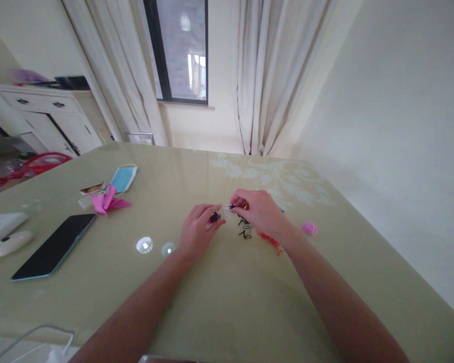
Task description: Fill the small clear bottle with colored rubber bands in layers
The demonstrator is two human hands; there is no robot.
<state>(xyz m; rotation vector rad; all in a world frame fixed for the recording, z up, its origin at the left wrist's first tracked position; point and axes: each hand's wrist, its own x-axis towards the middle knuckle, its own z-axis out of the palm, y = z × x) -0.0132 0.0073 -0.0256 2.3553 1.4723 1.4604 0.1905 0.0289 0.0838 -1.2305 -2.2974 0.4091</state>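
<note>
My left hand rests on the green table, its fingers pinched on a small black thing I cannot make out. My right hand is closed just to the right of it, fingertips gripping a small clear piece with black and yellow bits. The two hands almost touch. Under the right hand lie small black loops and a red-orange tangle, perhaps small elastic bands.
A pink round lid lies right of my right wrist. To the left are a dark phone, a pink folded paper, a blue face mask and a white mouse. A wall runs along the table's right side.
</note>
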